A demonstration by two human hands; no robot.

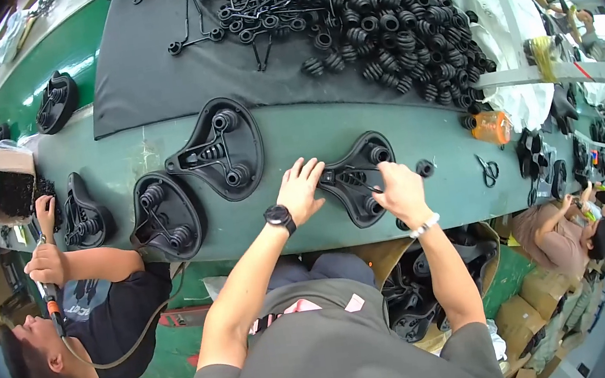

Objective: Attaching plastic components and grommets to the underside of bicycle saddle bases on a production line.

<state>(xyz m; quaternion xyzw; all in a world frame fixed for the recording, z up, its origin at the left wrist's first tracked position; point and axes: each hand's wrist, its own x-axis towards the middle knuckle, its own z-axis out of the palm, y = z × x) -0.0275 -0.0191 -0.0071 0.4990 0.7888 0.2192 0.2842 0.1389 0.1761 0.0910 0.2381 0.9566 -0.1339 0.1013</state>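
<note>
A black bicycle saddle (356, 203) lies underside up on the green workbench, its narrow nose toward the left. My left hand (301, 193), with a black watch on its wrist, has its fingers stretched out beside the nose and touching it. On the saddle's wide right end, my right hand (402, 192) is closed around the black wire frame. A coil spring (379, 154) sits on the far side of that wide end. One loose black spring (424, 168) lies on the bench just right of my right hand.
Several upturned saddles (259, 149) lie to the left. Piled wire frames (271, 9) and springs (395, 24) cover the black mat (148, 64) beyond. Scissors (489, 170) and an orange container (491, 127) are at right. A co-worker (115, 305) holds a corded driver at left.
</note>
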